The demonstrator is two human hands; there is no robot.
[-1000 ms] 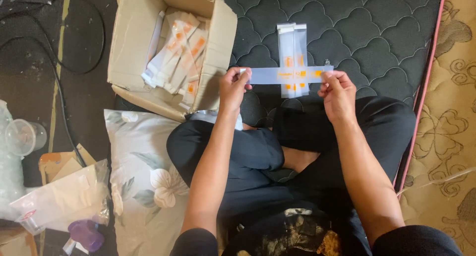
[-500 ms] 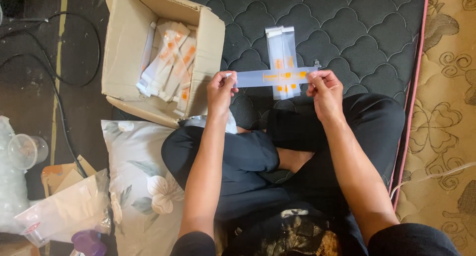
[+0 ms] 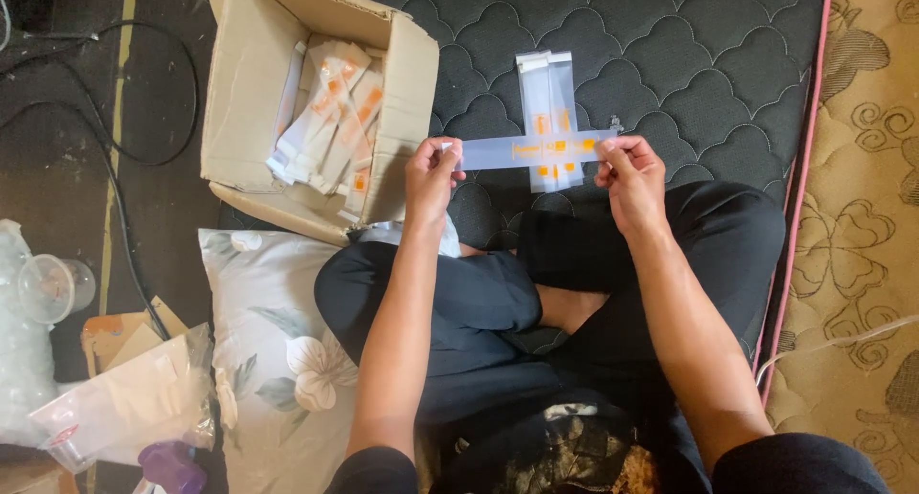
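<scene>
- I see the left hand (image 3: 431,178) raised ahead of the crossed legs, fingers pinched shut — forearm running straight up from the elbow.
- The right hand (image 3: 630,176) sits level with it, well apart, fingertips likewise pinched.

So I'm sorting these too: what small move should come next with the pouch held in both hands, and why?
Probably lower the pouch onto the pile on the mattress. The left hand and right hand hold it crosswise right above the pile.
</scene>
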